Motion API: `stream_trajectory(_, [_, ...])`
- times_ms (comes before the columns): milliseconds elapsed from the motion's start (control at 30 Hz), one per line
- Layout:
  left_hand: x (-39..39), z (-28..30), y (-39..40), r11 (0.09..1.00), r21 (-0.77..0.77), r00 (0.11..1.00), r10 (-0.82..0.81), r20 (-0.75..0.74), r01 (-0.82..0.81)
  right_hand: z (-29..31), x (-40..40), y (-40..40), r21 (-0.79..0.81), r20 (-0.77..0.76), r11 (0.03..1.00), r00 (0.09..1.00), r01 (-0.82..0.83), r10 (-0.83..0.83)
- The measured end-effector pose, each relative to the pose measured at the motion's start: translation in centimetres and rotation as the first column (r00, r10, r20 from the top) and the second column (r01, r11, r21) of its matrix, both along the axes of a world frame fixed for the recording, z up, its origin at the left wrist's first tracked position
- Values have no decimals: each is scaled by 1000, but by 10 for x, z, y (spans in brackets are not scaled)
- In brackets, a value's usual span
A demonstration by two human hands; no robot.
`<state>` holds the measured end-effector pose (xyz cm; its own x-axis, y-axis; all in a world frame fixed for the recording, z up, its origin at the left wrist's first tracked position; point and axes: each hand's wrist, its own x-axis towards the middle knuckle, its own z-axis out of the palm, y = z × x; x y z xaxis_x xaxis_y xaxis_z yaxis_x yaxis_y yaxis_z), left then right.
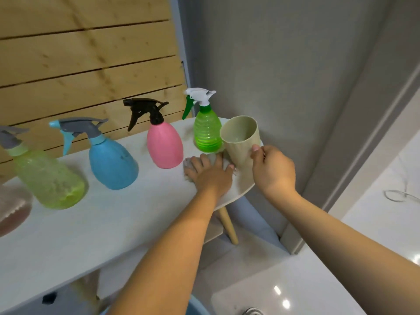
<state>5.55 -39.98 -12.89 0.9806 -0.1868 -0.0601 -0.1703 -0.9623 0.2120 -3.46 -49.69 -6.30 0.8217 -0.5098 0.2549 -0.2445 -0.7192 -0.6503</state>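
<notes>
Right hand (272,169) gripped the raised cup (241,137), left hand (211,172) pressed flat on the cloth (209,158); worktop (113,223) corner was mid-wipe, the rest probably undone

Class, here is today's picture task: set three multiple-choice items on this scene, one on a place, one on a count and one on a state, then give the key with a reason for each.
1. Where is the grey cloth?
A. under the left hand on the table
B. hanging on the wall
C. on the floor

2. How many spray bottles stand on the table?
A. two
B. four
C. six

3. What state is the beige cup in?
A. lying flat, untouched
B. tilted, gripped by the right hand
C. upside down on the floor

Key:
1 A, the hand presses flat on it.
2 B, yellow-green, blue, pink, green.
3 B, its mouth leans toward the camera.
</notes>
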Motion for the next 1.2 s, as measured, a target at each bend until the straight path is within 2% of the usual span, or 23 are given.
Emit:
stream_trajectory(133, [-9,-2,-4,993,2,993,-120,21,120,0,3,-11,11,0,999,999,32,-32])
stream_trajectory(267, [-45,-3,38,975,66,973,-218,81,213,-1,0,3,91,2,996,1000,-16,16])
stream_trajectory(433, [-59,-4,80,979,125,985,-169,39,163,-7,-5,13,170,8,983,998,-67,67])
stream_trajectory(567, [-28,0,57,996,79,999,-41,-22,43,-9,-3,10,215,61,975,997,-58,46])
stream_trajectory(700, [-12,11,31,995,46,985,-82,-150,90,-7,4,4,274,127,958,990,-88,55])
stream_trajectory(767, [-7,20,47,986,-160,965,-94,-244,56,-7,8,9,301,135,944,986,-135,98])
stream_trajectory(833, [-9,28,72,886,-464,931,-177,-319,9,-11,14,20,299,125,929,974,-220,190])
stream_trajectory(900, [-16,32,85,828,-557,918,-267,-294,63,-18,19,29,267,74,919,957,-290,281])
stream_trajectory(967, [-16,31,88,825,-558,927,-269,-259,84,-19,23,33,217,-6,920,942,-327,336])
stream_trajectory(1100, [-12,29,83,858,-511,935,-218,-279,47,-14,20,25,153,-85,936,940,-317,332])
stream_trajectory(1167, [-7,23,80,905,-426,945,-153,-290,16,-13,17,19,132,-132,943,937,-306,323])
stream_trajectory(1200, [-5,19,78,944,-328,954,-131,-269,38,-12,14,16,119,-158,949,938,-291,308])
